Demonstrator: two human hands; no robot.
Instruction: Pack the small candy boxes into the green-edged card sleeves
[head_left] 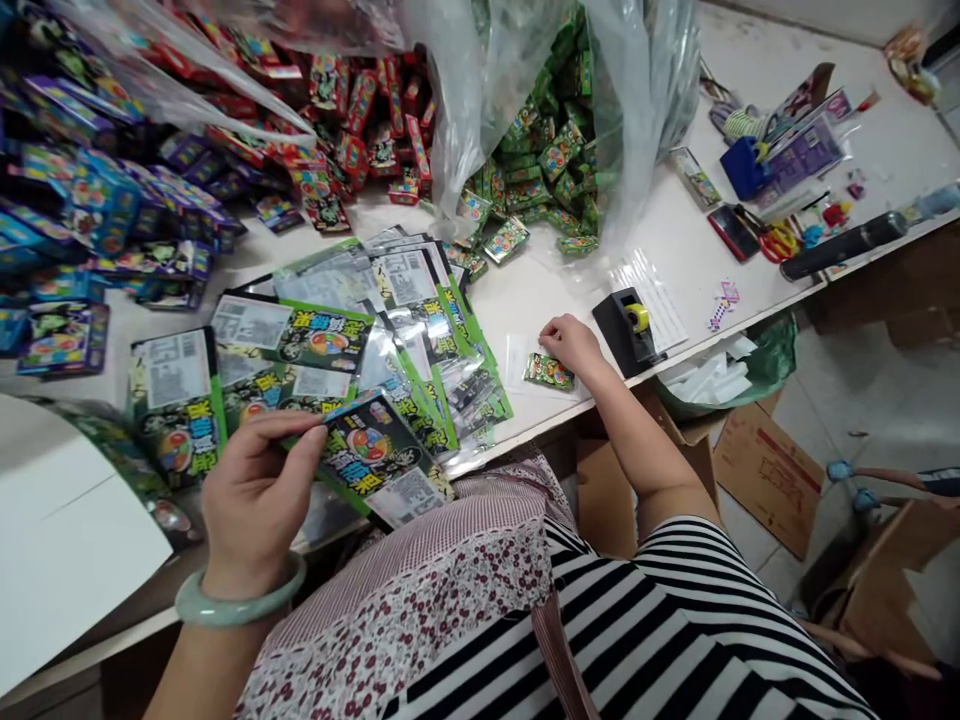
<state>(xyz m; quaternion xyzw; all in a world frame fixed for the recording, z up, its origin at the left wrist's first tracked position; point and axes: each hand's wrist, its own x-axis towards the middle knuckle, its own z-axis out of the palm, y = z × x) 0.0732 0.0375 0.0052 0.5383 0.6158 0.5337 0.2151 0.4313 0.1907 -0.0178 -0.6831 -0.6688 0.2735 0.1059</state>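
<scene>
Between thumb and fingers, my left hand (259,475) pinches a printed plastic pouch (375,450), dark and green with a colourful round picture. The pouch tilts over the table's front edge. My right hand (576,345) rests on the table with curled fingers at a small green candy packet (550,371). This packet lies on or in a clear plastic sleeve (517,360); I cannot tell which. A spread pile of similar printed pouches (412,340) covers the table between my hands.
Behind the pouches lie heaps of small purple boxes (180,200), red boxes (360,100) and green packets (555,160), partly under clear plastic bags (487,90). A black tape dispenser (626,335) stands beside my right forearm. Scissors (780,243) lie farther right; white sheets (67,530) are at left.
</scene>
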